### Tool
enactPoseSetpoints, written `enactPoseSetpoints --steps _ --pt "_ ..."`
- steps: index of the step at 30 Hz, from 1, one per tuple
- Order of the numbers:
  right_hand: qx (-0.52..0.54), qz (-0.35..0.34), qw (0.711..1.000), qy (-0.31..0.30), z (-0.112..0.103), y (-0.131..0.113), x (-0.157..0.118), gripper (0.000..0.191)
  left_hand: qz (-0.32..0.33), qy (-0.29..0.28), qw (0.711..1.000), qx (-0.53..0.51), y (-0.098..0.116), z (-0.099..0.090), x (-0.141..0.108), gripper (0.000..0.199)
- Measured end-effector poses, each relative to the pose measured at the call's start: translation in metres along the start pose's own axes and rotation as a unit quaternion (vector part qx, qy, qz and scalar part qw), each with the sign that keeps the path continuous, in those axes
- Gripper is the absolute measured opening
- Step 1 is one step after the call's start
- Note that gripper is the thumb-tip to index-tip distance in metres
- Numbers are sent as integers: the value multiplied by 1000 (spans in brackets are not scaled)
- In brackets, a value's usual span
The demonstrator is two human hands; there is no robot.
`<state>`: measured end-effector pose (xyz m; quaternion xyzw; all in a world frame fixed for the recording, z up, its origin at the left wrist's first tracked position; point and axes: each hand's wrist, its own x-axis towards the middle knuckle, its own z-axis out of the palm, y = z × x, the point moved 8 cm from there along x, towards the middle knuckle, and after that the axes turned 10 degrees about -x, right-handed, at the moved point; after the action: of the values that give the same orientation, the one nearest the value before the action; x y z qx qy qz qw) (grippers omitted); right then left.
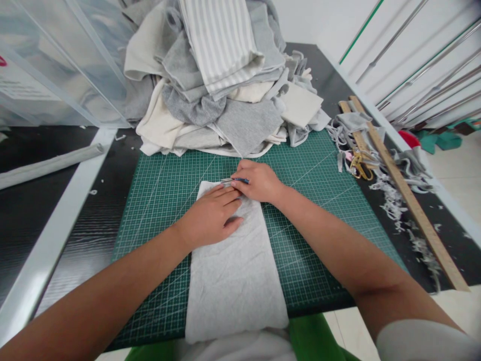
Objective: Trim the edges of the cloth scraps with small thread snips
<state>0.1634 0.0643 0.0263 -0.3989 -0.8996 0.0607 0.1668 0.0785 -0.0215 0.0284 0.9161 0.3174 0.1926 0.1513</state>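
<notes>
Mat (150,205) | left hand (212,215) palm-down on cloth (235,281) | right hand (261,183) pinching tool (242,180)

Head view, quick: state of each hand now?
Left hand: open, palm down on the light gray cloth.
Right hand: closed, holding a small blue tool.

You work here under bright, quite even white light. Your left hand (210,215) and right hand (260,181) look clear, without strong blur. The silver strip (47,250) gives some glare, and the metal rods (391,42) also shine. Beneath your right forearm (319,228), a soft shadow falls on the green mat (150,200). Toward the borders, the view is stretched and leaning.
</notes>
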Motion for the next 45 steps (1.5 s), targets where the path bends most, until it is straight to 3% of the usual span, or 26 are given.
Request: enactPoseSetpoints --steps 45 --pt "7 -8 1000 -10 -1 -4 5 23 4 7 1000 3 1 -1 0 35"
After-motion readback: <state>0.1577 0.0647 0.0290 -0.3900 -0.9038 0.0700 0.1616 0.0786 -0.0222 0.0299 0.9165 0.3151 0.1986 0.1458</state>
